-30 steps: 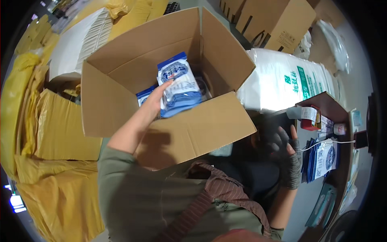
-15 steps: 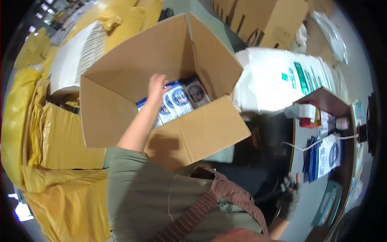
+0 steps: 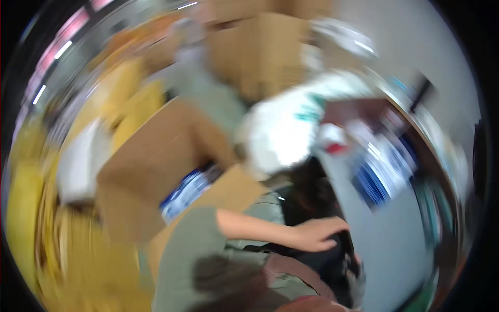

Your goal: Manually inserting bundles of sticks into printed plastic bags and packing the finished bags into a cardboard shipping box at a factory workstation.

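My left hand, bare, reaches across my front to the grey table's near edge. Its fingers point right with the thumb apart, and nothing shows in them. My right hand, in a grey glove, is low beside the same edge; blur hides how its fingers are set. An open cardboard box stands on the left, with blue-and-white packets inside. On the grey table, a stack of similar blue-and-white packets lies beyond both hands.
A large white sack lies between box and table. A small red-and-white box sits at the table's far end. Yellow wrapped bundles fill the left side, and brown cartons stand at the back.
My left hand has come out of the cardboard box and swung right to the table's edge. The view has turned right and blurred. My right hand now sits lower, close to the left one.
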`<control>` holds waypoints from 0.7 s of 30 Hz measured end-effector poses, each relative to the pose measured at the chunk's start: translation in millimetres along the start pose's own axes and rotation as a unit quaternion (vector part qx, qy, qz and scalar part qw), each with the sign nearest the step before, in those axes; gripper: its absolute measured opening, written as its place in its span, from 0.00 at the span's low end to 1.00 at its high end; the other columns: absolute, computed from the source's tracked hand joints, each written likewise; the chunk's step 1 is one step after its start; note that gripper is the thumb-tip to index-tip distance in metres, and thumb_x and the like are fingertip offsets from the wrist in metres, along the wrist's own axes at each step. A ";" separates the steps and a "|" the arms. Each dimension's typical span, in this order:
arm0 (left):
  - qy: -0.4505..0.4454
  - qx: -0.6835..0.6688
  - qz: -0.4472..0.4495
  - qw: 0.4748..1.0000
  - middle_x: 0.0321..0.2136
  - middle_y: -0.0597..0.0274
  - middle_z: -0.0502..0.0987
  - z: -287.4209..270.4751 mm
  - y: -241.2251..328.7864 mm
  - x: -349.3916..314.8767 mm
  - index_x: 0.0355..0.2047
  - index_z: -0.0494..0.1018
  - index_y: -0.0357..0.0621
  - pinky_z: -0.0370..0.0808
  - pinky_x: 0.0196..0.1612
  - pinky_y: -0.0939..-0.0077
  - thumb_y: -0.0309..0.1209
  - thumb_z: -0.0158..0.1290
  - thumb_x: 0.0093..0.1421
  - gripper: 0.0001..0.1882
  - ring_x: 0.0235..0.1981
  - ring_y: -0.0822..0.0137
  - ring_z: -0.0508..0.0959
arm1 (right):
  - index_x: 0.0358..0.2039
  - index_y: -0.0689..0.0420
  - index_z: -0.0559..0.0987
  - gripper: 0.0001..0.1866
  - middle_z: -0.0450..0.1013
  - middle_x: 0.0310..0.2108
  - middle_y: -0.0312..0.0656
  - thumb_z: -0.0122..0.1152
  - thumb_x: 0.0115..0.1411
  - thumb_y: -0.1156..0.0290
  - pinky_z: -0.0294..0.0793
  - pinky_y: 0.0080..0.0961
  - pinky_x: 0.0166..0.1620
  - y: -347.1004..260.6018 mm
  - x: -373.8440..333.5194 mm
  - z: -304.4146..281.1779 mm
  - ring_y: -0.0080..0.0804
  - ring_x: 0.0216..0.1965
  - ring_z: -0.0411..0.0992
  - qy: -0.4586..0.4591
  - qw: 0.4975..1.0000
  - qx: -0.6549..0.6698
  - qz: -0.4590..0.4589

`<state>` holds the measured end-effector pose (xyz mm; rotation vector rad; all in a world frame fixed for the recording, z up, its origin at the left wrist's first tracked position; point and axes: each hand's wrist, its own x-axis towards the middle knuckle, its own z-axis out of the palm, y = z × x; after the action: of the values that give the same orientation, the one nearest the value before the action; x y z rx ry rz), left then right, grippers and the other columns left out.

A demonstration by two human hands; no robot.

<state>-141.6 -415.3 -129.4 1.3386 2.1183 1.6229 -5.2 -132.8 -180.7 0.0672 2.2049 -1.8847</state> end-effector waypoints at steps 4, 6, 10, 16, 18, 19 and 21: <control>-0.091 0.147 0.002 0.985 0.54 0.46 0.68 63.8 -32.5 34.3 0.56 0.63 0.35 0.64 0.60 0.60 0.33 0.56 0.58 0.28 0.58 0.48 0.66 | 0.59 0.62 0.66 0.25 0.70 0.53 0.42 0.56 0.62 0.71 0.65 0.27 0.57 -32.8 -55.7 -14.3 0.27 0.54 0.67 0.109 0.991 -0.063 -0.043; -0.135 0.212 0.052 0.966 0.59 0.45 0.65 95.0 -46.6 53.2 0.57 0.63 0.35 0.63 0.61 0.59 0.38 0.57 0.58 0.31 0.61 0.44 0.63 | 0.58 0.59 0.68 0.23 0.73 0.49 0.40 0.56 0.64 0.66 0.66 0.25 0.56 -49.3 -93.9 -40.6 0.26 0.51 0.68 0.178 0.982 -0.053 -0.021; -0.220 0.408 0.059 0.884 0.61 0.42 0.60 169.4 11.1 92.1 0.58 0.62 0.35 0.73 0.52 0.56 0.48 0.58 0.56 0.38 0.60 0.39 0.63 | 0.50 0.58 0.75 0.16 0.76 0.39 0.38 0.56 0.61 0.72 0.73 0.24 0.46 -52.2 -221.7 -102.8 0.26 0.42 0.72 0.509 0.860 -0.017 -0.030; -0.409 0.406 0.082 0.813 0.61 0.41 0.61 211.6 50.9 160.8 0.60 0.59 0.35 0.73 0.52 0.56 0.54 0.60 0.50 0.46 0.58 0.40 0.65 | 0.50 0.58 0.75 0.18 0.73 0.48 0.53 0.59 0.58 0.70 0.68 0.33 0.55 61.3 -419.2 -250.5 0.46 0.49 0.72 0.806 0.444 -0.340 0.193; -0.424 0.339 0.161 0.824 0.61 0.39 0.59 234.0 52.1 176.8 0.62 0.57 0.36 0.68 0.58 0.56 0.54 0.62 0.49 0.48 0.60 0.42 0.64 | 0.52 0.57 0.73 0.22 0.70 0.52 0.54 0.59 0.59 0.61 0.65 0.35 0.57 84.4 -459.5 -286.0 0.48 0.53 0.69 0.799 0.399 -0.372 0.252; -0.458 0.277 0.141 0.833 0.65 0.43 0.55 250.1 54.9 186.6 0.65 0.51 0.37 0.62 0.63 0.59 0.52 0.60 0.53 0.49 0.64 0.46 0.60 | 0.53 0.57 0.73 0.26 0.70 0.52 0.55 0.57 0.59 0.55 0.65 0.35 0.58 88.8 -466.0 -298.2 0.49 0.54 0.68 0.793 0.413 -0.343 0.288; -0.452 0.110 0.075 0.882 0.65 0.44 0.55 302.1 26.7 198.7 0.66 0.50 0.36 0.60 0.64 0.61 0.54 0.58 0.55 0.49 0.65 0.46 0.58 | 0.57 0.59 0.69 0.33 0.68 0.54 0.57 0.52 0.60 0.46 0.62 0.35 0.61 72.6 -446.4 -305.4 0.50 0.56 0.67 0.732 0.501 -0.326 0.328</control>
<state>-64.1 -62.0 -153.7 1.8616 1.6320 0.5414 395.6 231.7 -114.3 2.6573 2.5668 -0.0791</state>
